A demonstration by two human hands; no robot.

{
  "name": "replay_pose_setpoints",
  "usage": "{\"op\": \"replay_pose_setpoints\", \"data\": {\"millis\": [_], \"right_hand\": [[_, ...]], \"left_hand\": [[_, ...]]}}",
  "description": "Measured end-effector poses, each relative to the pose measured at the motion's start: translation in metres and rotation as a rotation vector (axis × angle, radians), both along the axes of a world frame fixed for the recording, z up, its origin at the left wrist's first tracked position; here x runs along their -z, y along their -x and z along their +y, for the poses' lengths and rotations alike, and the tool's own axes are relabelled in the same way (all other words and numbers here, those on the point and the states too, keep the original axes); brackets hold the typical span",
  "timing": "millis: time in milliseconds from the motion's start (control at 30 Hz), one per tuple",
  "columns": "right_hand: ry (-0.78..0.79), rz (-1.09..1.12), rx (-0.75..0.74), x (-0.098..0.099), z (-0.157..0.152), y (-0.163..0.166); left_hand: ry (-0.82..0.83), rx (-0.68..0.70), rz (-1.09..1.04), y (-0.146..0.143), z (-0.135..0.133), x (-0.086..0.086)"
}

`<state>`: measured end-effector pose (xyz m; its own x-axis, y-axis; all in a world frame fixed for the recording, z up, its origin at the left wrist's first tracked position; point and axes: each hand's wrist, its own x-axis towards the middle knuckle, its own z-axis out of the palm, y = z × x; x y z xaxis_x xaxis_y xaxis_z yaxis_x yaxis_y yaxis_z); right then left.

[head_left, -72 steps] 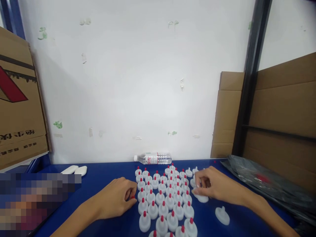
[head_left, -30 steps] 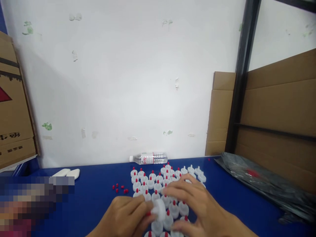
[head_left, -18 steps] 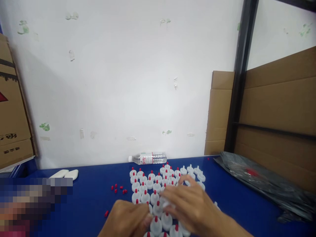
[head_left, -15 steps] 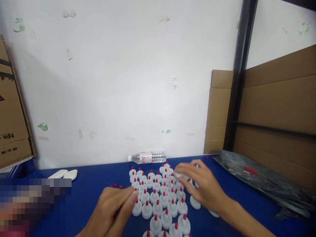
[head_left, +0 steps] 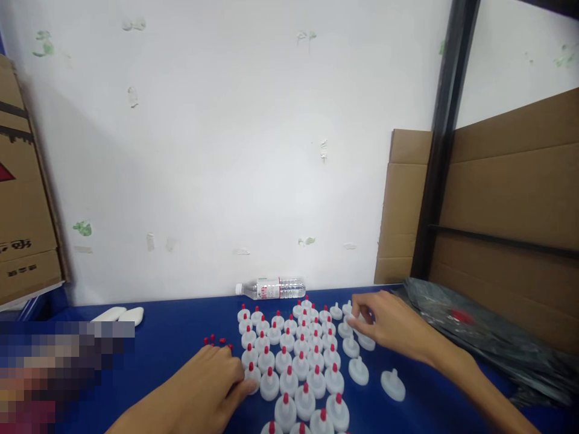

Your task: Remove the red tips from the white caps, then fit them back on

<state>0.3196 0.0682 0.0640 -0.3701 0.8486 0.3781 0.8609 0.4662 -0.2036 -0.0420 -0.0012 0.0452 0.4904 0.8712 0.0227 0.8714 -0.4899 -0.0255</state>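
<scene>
My left hand [head_left: 194, 386] is low over the blue table, palm down, beside several loose small red tips [head_left: 217, 341]. Its thumb stands apart from the fingers, near a white nozzle cap with a red tip [head_left: 251, 380]; the other fingertips are hidden. Farther right, my right hand [head_left: 391, 322] has thumb and index finger closed around what seems to be a bare white nozzle cap, mostly hidden by the fingers. Below and beside it are several bare white nozzle caps [head_left: 359, 371]. Many red-tipped white caps [head_left: 288, 381] stand upright in rows between my hands.
A clear plastic bottle [head_left: 271, 289] lies along the white wall. Grey plastic bags [head_left: 452, 313] are heaped at the right, before cardboard [head_left: 511, 199] and a dark metal post [head_left: 446, 132]. Two white oval pieces [head_left: 132, 316] lie at left, near a cardboard box [head_left: 27, 211].
My right hand has let go of a white cap beside the red-tipped group and moved right to the bare caps. My left hand has drawn back left, its thumb now apart from the fingers.
</scene>
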Motion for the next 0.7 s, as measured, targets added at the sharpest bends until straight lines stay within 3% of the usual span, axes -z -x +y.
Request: {"op": "replay_pose_setpoints", "data": {"millis": [167,300,533,700], "right_hand": [[0.202,-0.074,-0.042,-0.001,-0.005,-0.008],[0.270,-0.096,-0.059,0.000,-0.008,-0.009],[0.095,-0.017,0.001,-0.004,-0.005,-0.001],[-0.032,0.050,-0.023,-0.006,-0.010,0.015]], "left_hand": [[0.114,-0.042,-0.027,0.005,0.000,0.001],[0.121,-0.087,-0.009,0.007,0.001,-0.001],[0.036,-0.046,-0.022,0.000,0.005,-0.007],[-0.052,-0.107,0.004,-0.013,0.005,0.003]]}}
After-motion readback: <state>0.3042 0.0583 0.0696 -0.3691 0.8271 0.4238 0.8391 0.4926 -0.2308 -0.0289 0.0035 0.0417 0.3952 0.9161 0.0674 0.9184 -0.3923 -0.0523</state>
